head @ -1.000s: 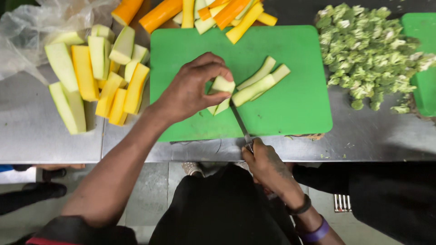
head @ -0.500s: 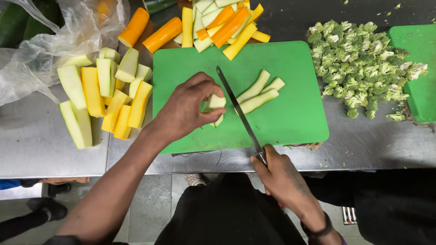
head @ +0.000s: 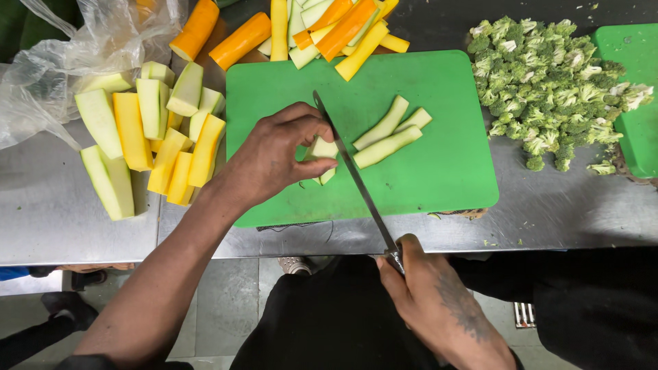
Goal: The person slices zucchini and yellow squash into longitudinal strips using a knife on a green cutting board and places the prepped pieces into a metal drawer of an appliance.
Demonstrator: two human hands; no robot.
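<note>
Pale squash wedges (head: pixel 321 156) sat mid green plastic board (head: pixel 445 185), left hand (head: pixel 274 157) fingers clamped steadying them; right hand (head: pixel 439 308) gripped steel knife (head: pixel 353 178) alongside.

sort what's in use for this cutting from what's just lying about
In use: left hand pinching a squash piece; right hand gripping the knife; cut strips; green board.

Lying about: squash wedges, orange and yellow pieces, broccoli, plastic bag, second board.

Pale green squash strips (head: pixel 387 136) lie on a bright green plastic cutting board (head: pixel 439 178), beside yellow and orange squash wedges (head: pixel 171 154) on the grey steel counter (head: pixel 41 205).
</note>
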